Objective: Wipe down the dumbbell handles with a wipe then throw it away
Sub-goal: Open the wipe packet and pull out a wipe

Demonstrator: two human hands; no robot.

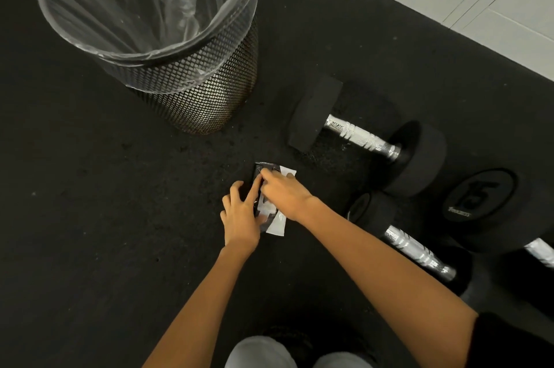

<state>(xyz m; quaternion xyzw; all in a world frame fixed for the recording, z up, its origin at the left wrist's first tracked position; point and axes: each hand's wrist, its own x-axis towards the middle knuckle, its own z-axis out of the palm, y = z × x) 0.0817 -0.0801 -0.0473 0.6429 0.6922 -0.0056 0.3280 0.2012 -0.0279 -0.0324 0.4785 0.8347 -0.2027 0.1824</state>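
Both hands' grip [260, 188] on wipe packet [274, 223], floor

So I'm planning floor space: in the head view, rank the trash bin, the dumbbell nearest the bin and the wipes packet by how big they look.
1. Trash bin, clearly largest.
2. Dumbbell nearest the bin.
3. Wipes packet, smallest, though partly hidden under the left hand and right hand.

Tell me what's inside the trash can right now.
The mesh trash can holds a clear plastic liner folded over its rim. No trash shows through the liner, though the very bottom is hard to make out. The wipe packet lies on the floor under both hands.
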